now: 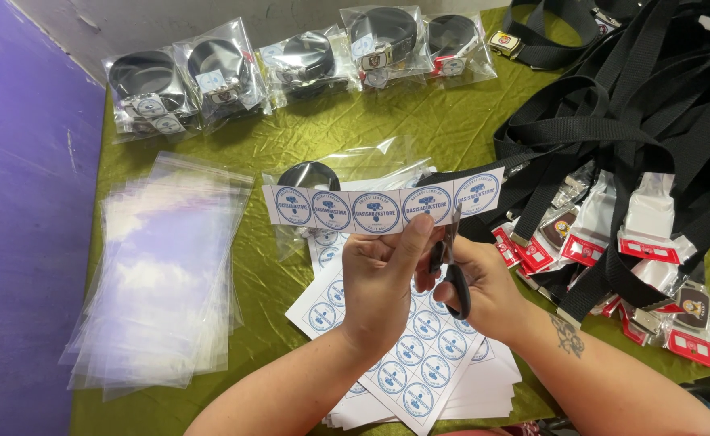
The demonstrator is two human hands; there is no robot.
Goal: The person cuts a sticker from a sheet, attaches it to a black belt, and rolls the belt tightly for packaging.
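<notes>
Where hands [427,282] meet, scissors [454,270] half-hidden.

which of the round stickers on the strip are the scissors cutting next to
The scissors cut just left of the rightmost sticker, at the strip's right end; the other four sit left of the blades.

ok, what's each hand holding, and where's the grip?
Left hand: sticker strip, pinched at its lower edge. Right hand: black-handled scissors, grip through the handle loops.
</notes>
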